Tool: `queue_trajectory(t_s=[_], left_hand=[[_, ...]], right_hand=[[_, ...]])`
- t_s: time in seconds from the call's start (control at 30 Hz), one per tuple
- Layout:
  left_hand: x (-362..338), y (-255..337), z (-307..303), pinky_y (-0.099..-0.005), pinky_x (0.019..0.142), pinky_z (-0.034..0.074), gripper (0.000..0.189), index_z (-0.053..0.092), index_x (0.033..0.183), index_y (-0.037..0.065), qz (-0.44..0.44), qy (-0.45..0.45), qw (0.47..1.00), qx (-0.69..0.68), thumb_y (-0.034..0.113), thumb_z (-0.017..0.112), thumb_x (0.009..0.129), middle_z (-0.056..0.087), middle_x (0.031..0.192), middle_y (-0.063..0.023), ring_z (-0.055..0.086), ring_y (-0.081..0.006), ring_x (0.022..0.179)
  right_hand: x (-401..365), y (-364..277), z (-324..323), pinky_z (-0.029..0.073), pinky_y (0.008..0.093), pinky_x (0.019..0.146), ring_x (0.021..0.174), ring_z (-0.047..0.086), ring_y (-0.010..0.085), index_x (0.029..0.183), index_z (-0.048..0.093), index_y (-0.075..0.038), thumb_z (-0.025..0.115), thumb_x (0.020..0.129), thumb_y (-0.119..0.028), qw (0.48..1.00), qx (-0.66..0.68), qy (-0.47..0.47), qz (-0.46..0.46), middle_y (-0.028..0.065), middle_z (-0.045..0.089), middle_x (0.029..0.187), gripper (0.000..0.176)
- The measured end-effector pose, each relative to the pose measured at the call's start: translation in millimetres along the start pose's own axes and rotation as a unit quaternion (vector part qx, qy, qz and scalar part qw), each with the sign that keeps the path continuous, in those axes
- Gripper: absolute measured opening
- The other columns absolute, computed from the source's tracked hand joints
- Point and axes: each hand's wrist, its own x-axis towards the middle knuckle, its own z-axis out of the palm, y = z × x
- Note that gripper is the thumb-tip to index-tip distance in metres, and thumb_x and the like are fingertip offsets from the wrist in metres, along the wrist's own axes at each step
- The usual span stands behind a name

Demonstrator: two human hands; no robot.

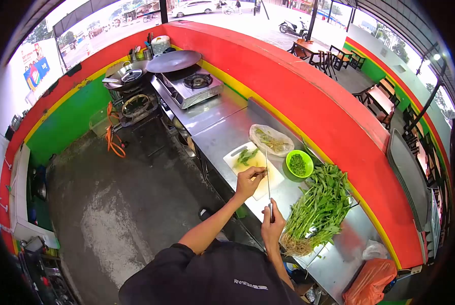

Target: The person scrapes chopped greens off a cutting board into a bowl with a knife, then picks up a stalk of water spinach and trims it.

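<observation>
My right hand (272, 222) is wrapped round the handle of a knife (268, 178), whose blade points away from me over a white cutting board (261, 189). My left hand (250, 182) is pinched beside the blade above the board; what its fingers hold is too small to make out. Some cut green leaves (246, 156) lie on the board's far left part. Behind the board is a clear plastic bag (272, 140) with stems inside. A green bowl (299, 165) of chopped greens stands right of the board. A large bunch of leafy greens with roots (321, 203) lies to the right.
The steel counter (222, 133) runs along a red wall (288, 81). At its far end are a gas stove (192, 85) and a large wok lid (173, 61), with pans (131, 76) beyond. An orange bag (372, 282) lies near right.
</observation>
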Motion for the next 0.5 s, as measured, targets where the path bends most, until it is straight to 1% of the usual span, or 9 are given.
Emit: queue_trajectory(t_s=[0.1,0.2,0.27,0.33,0.5], left_hand=[[-1.3,-0.4,2.8,-0.028,0.087,0.056,0.014,0.065,0.105,-0.007,-0.005,-0.004,1.0,-0.005,-0.004,0.063,0.091,0.073,0.103,-0.0143,0.07,-0.0176,0.098],[-4.0,-0.6,4.9,-0.0281,0.086,0.056,0.016,0.067,0.106,-0.006,0.009,-0.001,1.0,-0.011,-0.002,0.065,0.091,0.073,0.102,-0.0134,0.071,-0.017,0.094],[-5.3,-0.8,5.9,-0.028,0.085,0.056,0.016,0.068,0.106,-0.006,-0.006,-0.001,1.0,-0.008,0.0,0.066,0.091,0.073,0.101,-0.0135,0.071,-0.0165,0.092],[-6.6,1.4,7.2,-0.0263,0.082,0.057,0.015,0.067,0.104,-0.007,0.017,0.006,1.0,0.004,-0.005,0.064,0.089,0.073,0.1,-0.0139,0.071,-0.0151,0.091],[-9.8,0.6,9.1,-0.0269,0.081,0.057,0.014,0.067,0.103,-0.007,0.016,0.013,1.0,0.013,-0.004,0.065,0.089,0.074,0.099,-0.0137,0.071,-0.015,0.09]], right_hand=[[-0.2,-1.5,-1.8,0.045,0.0279,0.057,0.064,0.058,0.0105,0.129,0.06,0.003,0.061,0.096,-0.011,1.0,-0.004,0.0,0.005,0.01,0.064,0.075,0.036],[-1.3,0.7,-1.7,0.047,0.0278,0.059,0.067,0.061,0.0112,0.129,0.06,0.003,0.061,0.096,-0.011,1.0,-0.006,0.002,0.011,0.0105,0.065,0.077,0.036],[-1.6,1.4,-1.6,0.047,0.0276,0.06,0.068,0.062,0.0116,0.129,0.06,0.003,0.061,0.096,-0.011,1.0,-0.003,0.005,0.015,0.0109,0.066,0.078,0.036],[-1.9,-2.1,-2.8,0.048,0.0276,0.061,0.071,0.065,0.0126,0.129,0.06,0.004,0.061,0.096,-0.011,1.0,-0.002,0.005,0.021,0.0118,0.067,0.081,0.036],[-1.3,-0.2,-2.5,0.049,0.028,0.062,0.072,0.065,0.0133,0.129,0.06,0.004,0.06,0.096,-0.011,1.0,-0.011,0.001,0.019,0.0117,0.067,0.082,0.036]])
